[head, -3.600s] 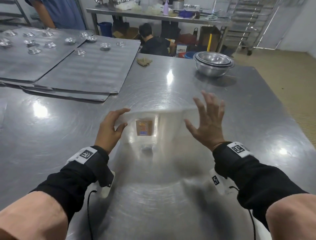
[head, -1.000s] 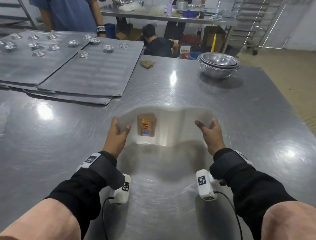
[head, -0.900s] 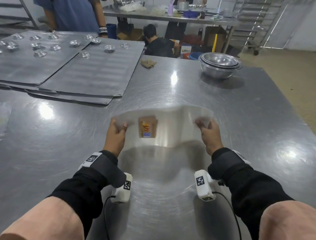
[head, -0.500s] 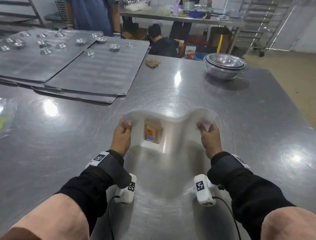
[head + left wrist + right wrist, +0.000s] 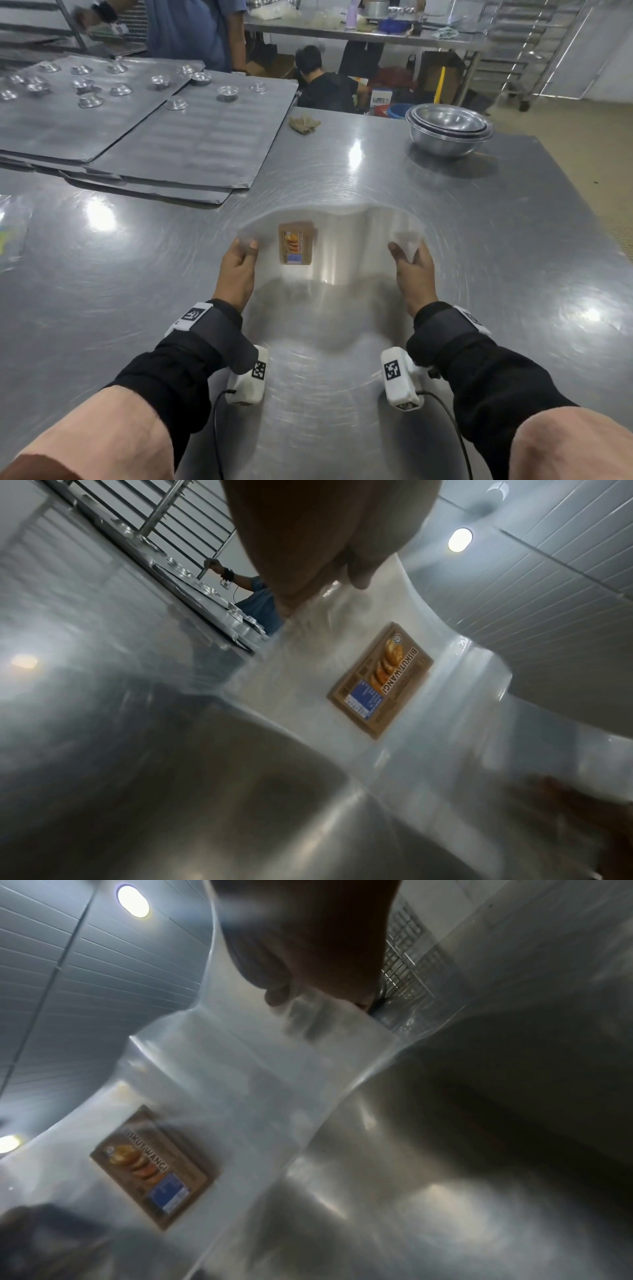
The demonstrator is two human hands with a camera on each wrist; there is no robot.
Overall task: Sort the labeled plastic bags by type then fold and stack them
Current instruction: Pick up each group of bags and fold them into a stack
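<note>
Clear labeled bag held up by its two top corners over the steel counter [image 5: 445, 219].

The plastic bag [image 5: 346, 246] hangs just above the counter, sagging in the middle: likely feather-light, limp and slick, so corner grips suit it best. Left hand [image 5: 238, 270] pinches the left corner, right hand [image 5: 412, 270] the right; its orange label [image 5: 297, 248] sits nearer the left.

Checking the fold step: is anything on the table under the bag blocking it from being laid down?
Nothing visible does. The bag is pinched by the left hand and right hand above bare table; bowls and trays sit farther back.
</note>
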